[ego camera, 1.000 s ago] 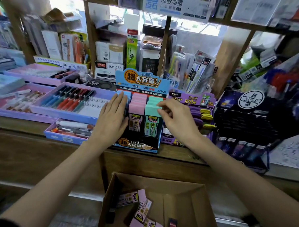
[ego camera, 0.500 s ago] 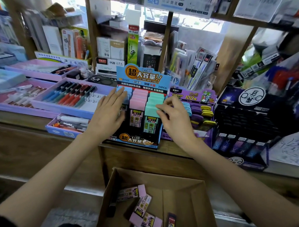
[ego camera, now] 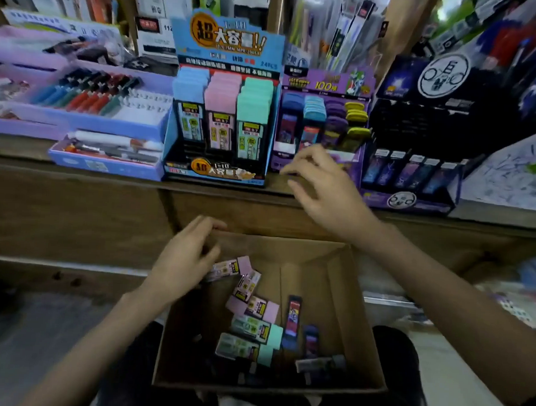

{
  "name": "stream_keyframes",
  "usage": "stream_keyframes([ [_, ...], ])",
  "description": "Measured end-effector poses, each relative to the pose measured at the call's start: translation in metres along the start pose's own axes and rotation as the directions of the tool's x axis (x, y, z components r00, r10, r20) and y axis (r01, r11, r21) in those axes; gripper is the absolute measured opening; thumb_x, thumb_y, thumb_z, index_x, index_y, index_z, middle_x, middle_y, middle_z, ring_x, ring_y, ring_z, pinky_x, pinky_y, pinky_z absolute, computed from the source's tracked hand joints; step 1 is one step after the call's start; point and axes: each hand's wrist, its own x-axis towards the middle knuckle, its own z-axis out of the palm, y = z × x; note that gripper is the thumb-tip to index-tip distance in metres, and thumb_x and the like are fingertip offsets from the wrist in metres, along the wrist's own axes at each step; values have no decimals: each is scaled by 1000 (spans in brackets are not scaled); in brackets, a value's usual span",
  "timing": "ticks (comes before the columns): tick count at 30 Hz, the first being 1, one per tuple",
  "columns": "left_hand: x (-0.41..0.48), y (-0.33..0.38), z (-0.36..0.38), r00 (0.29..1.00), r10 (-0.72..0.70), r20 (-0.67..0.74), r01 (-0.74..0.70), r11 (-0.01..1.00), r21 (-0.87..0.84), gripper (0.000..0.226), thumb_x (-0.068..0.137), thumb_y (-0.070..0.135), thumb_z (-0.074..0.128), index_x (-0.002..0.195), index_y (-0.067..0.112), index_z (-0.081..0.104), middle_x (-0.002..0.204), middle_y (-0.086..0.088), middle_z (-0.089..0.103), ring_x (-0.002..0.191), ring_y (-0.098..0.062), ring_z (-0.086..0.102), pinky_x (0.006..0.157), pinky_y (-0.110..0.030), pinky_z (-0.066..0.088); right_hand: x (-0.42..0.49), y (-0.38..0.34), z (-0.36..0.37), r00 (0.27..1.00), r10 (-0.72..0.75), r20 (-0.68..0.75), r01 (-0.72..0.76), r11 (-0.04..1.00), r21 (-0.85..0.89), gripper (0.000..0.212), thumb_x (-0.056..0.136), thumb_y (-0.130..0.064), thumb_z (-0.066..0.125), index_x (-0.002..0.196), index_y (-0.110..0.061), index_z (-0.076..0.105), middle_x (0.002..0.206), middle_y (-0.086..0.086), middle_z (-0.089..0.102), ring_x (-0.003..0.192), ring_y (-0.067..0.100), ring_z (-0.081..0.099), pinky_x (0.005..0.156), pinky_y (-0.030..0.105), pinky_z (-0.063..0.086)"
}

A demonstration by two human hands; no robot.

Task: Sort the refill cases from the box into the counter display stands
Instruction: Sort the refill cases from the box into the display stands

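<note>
A brown cardboard box (ego camera: 357,314) sits low in front of me with several loose refill cases inside: pink ones (ego camera: 247,286), green ones (ego camera: 256,328) and dark blue ones (ego camera: 293,316). On the counter a blue display stand (ego camera: 226,43) holds rows of blue, pink and green cases. A purple stand (ego camera: 328,82) beside it holds darker cases. My left hand (ego camera: 183,260) hangs over the box's far left corner, fingers relaxed, holding nothing. My right hand (ego camera: 325,187) hovers empty before the counter edge, fingers loosely spread.
Purple pen trays (ego camera: 79,124) fill the counter's left side. A black display stand (ego camera: 415,175) with small cases stands to the right. Shelves packed with stationery rise behind. The wooden counter front (ego camera: 76,206) lies between the stands and the box.
Both hands have left the blue stand and dropped back toward the box. The camera has tilted down, showing more of the box's contents.
</note>
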Motion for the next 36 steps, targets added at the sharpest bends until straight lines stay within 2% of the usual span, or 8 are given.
stream_keyframes([
  [4, -37, -20, 65, 953, -126, 275, 145, 988, -47, 27, 88, 13, 61, 114, 9, 56, 118, -8, 56, 110, -24, 54, 89, -33, 42, -79, 22, 30, 886, 160, 435, -228, 968, 108, 19, 94, -16, 54, 110, -12, 63, 103, 0, 56, 91, 7, 53, 80, 21, 41],
  [9, -66, -36, 121, 830, -132, 542, 174, 984, -28, 34, 87, 25, 66, 115, 11, 55, 119, -3, 57, 111, -19, 55, 95, -34, 43, -169, 48, 79, 538, 314, 782, -541, 840, 35, 26, 90, -15, 60, 116, -11, 60, 115, 7, 60, 96, 10, 54, 76, 15, 40],
  [14, -75, -35, 162, 715, 24, 699, -21, 1000, -12, 45, 85, 30, 67, 124, 12, 52, 128, -6, 47, 119, -18, 45, 101, -28, 36, -217, 64, 111, 265, 272, 925, -373, 914, -162, 44, 85, -24, 65, 125, -15, 49, 127, 7, 50, 115, 24, 48, 93, 31, 40],
  [17, -80, -44, 176, 661, 42, 749, -162, 983, 87, 58, 84, 36, 65, 134, 16, 45, 136, -5, 40, 125, -19, 38, 102, -27, 33, -233, 65, 125, 247, 252, 936, -319, 933, -167, 59, 85, -27, 66, 136, -19, 37, 138, 7, 45, 125, 27, 44, 102, 34, 38],
  [23, -87, -53, 186, 548, 33, 836, -179, 981, 79, 53, 84, 36, 64, 128, 13, 47, 130, -7, 44, 118, -22, 46, 93, -28, 39, -246, 69, 146, 302, 261, 917, -367, 919, -141, 75, 80, -28, 72, 140, -12, 30, 145, 11, 36, 132, 28, 37, 108, 33, 32],
  [27, -90, -49, 190, 506, 7, 863, -153, 985, 81, 31, 88, 30, 61, 114, 13, 56, 117, -7, 55, 113, -28, 54, 84, -25, 41, -245, 65, 155, 386, 243, 890, -482, 876, -29, 59, 75, -25, 77, 123, -4, 50, 134, 14, 50, 121, 26, 48, 93, 11, 30],
  [31, -86, -46, 193, 463, -91, 882, -2, 995, 104, 30, 89, 27, 60, 111, 7, 57, 118, -13, 55, 106, -26, 53, 84, -28, 38, -250, 59, 161, 376, 226, 899, -537, 843, 13, 46, 80, -25, 72, 120, -6, 58, 134, 9, 51, 120, 22, 49, 99, 25, 39],
  [36, -89, -38, 194, 462, -140, 876, 105, 989, 103, 25, 93, 20, 53, 114, 6, 54, 122, -16, 55, 105, -25, 53, 85, -28, 41, -248, 65, 156, 414, 363, 834, -677, 736, 16, 23, 81, -20, 71, 98, -8, 61, 98, 6, 60, 89, 18, 56, 67, 23, 38],
])
